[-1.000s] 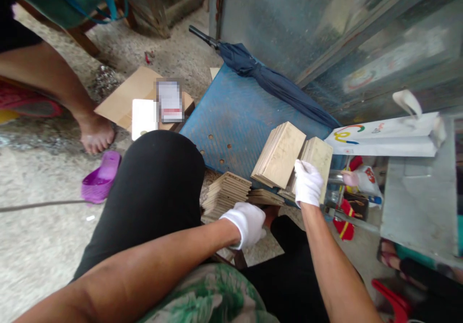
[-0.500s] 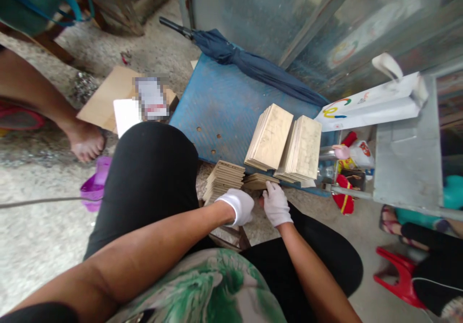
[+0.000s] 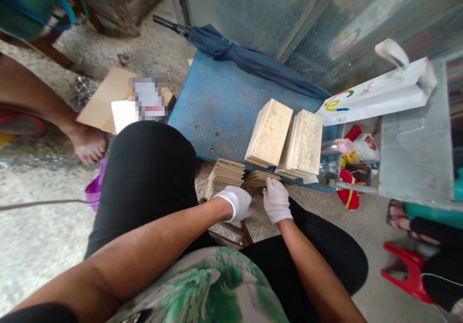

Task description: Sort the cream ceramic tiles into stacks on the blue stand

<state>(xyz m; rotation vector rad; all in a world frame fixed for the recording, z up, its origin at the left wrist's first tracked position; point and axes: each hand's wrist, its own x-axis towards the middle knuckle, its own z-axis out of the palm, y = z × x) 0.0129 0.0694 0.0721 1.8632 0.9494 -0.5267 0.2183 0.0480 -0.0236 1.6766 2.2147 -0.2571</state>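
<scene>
Both my hands wear white gloves. My left hand [image 3: 236, 202] is curled shut at the near end of a fanned stack of thin wooden boards [image 3: 224, 175] between my knees; what its fingers hold is hidden. My right hand [image 3: 276, 201] rests with its fingers on a lower, smaller pile of boards [image 3: 257, 178] beside that stack. Two taller leaning stacks of pale boards, one on the left [image 3: 270, 132] and one on the right [image 3: 304, 143], stand on a blue metal platform [image 3: 220, 110] just beyond.
A folded navy umbrella [image 3: 249, 62] lies along the platform's far edge. A white paper bag [image 3: 379, 93] sits at the right on a grey metal surface [image 3: 412, 159]. Cardboard [image 3: 104, 98] lies at left, near another person's bare foot [image 3: 87, 144] and a purple sandal [image 3: 94, 188].
My right hand left the right-hand leaning stack and came down to the low pile beside my left hand. My left hand stayed at the fanned stack.
</scene>
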